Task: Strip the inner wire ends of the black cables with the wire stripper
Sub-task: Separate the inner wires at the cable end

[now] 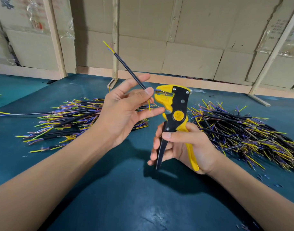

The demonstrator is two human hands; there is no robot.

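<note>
The left hand (126, 105) pinches a black cable (129, 69) between thumb and forefinger, its other fingers spread loosely, above the middle of the bench (109, 189). The cable slants up and to the left, with yellow and blue inner wires showing at its far tip. At the near end a blue inner wire reaches into the yellow head of the wire stripper (174, 112), while a yellow wire hangs down beside the thumb. The right hand (181, 147) grips the stripper's two handles, fingers curled round the black one and palm against the yellow one, holding the tool upright just right of the left hand. The handles stand apart. A pile of black cables (73, 120) with coloured ends lies toward the bench's left edge; a second pile (242, 132) lies toward its right edge. Cardboard panels (176, 39) stand behind the far edge.
</note>
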